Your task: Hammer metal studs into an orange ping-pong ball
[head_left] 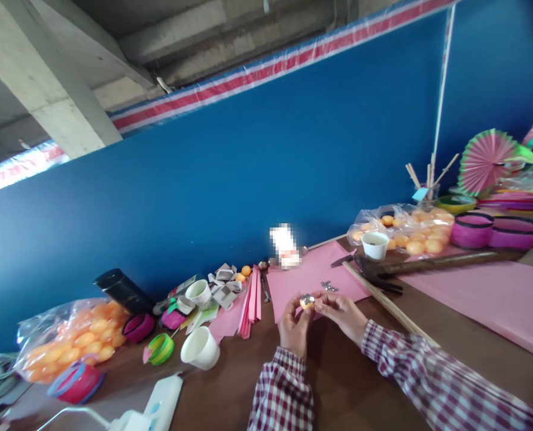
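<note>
Between the fingertips of my left hand (294,328) sits a small orange ball (307,304) whose top is covered with shiny silver pieces. My right hand (343,312) comes in from the right, its thumb and fingers pinched together at the ball's right edge. Whether those fingers grip the ball itself or a tiny piece is too small to tell. Just behind, a little pile of silver pieces (329,287) lies on a pink paper sheet (288,282). Both hands are above the front edge of this sheet.
A hammer (383,276) and a wooden stick (394,308) lie to the right. Plastic bags of orange balls (75,338) flank the work area. White paper cups (200,348), folded pink strips (250,305) and a power strip (163,402) are at left. A blue partition (230,173) stands behind.
</note>
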Demonstrator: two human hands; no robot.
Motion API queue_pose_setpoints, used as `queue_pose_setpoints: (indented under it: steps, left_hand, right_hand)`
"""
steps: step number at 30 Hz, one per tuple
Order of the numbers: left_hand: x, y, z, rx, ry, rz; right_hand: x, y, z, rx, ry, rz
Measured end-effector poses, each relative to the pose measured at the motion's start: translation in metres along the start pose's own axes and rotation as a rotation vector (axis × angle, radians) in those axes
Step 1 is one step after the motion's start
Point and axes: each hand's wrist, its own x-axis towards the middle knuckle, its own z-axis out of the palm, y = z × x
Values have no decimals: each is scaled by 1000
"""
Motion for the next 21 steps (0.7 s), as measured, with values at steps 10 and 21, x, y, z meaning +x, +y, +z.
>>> queue_pose_setpoints:
  steps: [10,21]
  left_hand:
    - [-1,1,0,-22,-44,-2]
    - [-6,9,6,-10,-39,21]
  right_hand:
    - [0,0,1,62,-25,10]
    - [-1,-5,2,40,-21,5]
